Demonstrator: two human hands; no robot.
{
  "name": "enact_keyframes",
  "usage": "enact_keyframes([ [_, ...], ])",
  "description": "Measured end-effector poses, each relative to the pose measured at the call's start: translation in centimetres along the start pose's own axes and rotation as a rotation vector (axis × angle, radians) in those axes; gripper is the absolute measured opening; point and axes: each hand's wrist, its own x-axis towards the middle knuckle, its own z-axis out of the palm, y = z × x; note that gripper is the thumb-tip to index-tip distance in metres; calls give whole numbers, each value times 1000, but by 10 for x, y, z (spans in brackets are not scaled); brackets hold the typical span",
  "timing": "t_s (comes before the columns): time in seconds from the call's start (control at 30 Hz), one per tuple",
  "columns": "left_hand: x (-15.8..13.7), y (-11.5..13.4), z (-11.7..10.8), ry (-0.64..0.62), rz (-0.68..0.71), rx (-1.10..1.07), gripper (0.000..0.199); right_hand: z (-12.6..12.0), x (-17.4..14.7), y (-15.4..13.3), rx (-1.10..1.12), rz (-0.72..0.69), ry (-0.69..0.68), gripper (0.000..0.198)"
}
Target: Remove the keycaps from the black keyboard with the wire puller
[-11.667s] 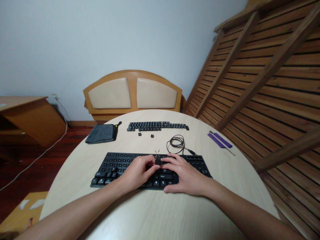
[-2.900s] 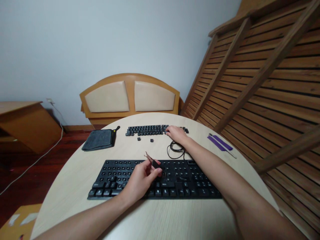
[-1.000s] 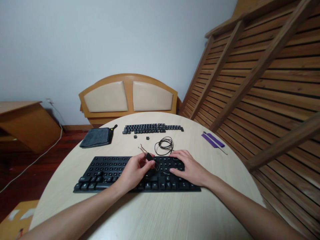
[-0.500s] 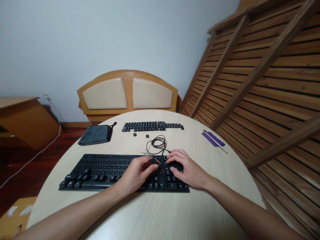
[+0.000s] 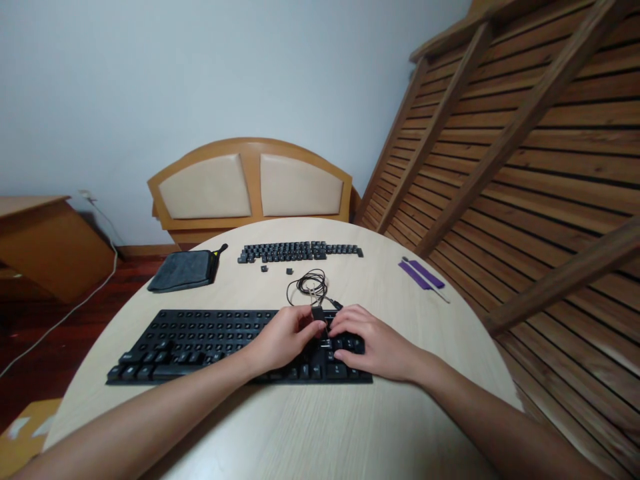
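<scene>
A black keyboard [image 5: 205, 333] lies across the near part of the table, with many of its upper keycaps off. Over its right half, my left hand [image 5: 286, 340] is closed, thumb against fingers, on a keycap puller [image 5: 317, 312] with a black middle and thin wire prongs. The prongs point down at the keys and stick up above the grip; whether they touch a keycap is unclear. My right hand [image 5: 373, 341] rests over the number pad, fingers bent and thumb apart, its fingertips close to the puller. Behind the hands lies a coiled black cable [image 5: 310, 285].
Rows of removed keycaps [image 5: 285, 251] stand at the back of the round table [image 5: 410, 413], with two loose ones in front. A dark grey pouch [image 5: 181, 270] sits left. Right lie a purple strip [image 5: 414, 275] and a thin metal tool [image 5: 440, 293]. Wooden slats [image 5: 540, 187] lean beyond.
My left hand has moved slightly right and the puller in it has turned more upright, closer to my right hand. The right hand's fingers have shifted a little. The camera has turned slightly.
</scene>
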Motion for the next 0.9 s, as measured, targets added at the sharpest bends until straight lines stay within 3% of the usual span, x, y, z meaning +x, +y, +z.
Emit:
enact_keyframes([
  [0.27,-4,1,4,21,33,110,25,3,-1,-1,13,28,30,19],
  [0.57,-14,8,5,-21,256,273,20,5,0,-6,36,54,61,14],
  [0.73,-10,7,5,64,151,293,23,8,3,-6,30,92,65,8],
  [0.9,-6,2,6,64,116,194,24,10,5,-6,34,138,61,11],
])
